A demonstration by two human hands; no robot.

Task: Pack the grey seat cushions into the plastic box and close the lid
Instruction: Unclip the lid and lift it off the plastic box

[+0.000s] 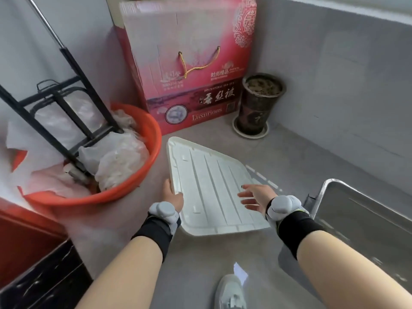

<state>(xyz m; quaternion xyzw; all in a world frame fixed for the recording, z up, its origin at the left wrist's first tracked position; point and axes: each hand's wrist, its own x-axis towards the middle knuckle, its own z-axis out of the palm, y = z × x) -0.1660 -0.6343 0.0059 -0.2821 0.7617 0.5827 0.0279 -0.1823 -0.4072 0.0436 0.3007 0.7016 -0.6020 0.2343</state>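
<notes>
A white ribbed plastic lid [209, 186] is tilted above the grey floor in the middle of the view. My left hand [171, 195] grips its left edge. My right hand [254, 196] hovers over the lid's right side with fingers spread, holding nothing. The clear plastic box [323, 192] stands at the lower right, only its rim and part of its inside showing. No grey cushion is plainly visible; the box's contents are hard to make out.
An orange basin [142, 184] full of white plastic bags sits at the left with a black folding trolley [73, 112] leaning in it. A pink gift carton [189, 63] and a dark flowerpot [258, 103] stand by the back wall. My shoe [230, 293] is at the bottom.
</notes>
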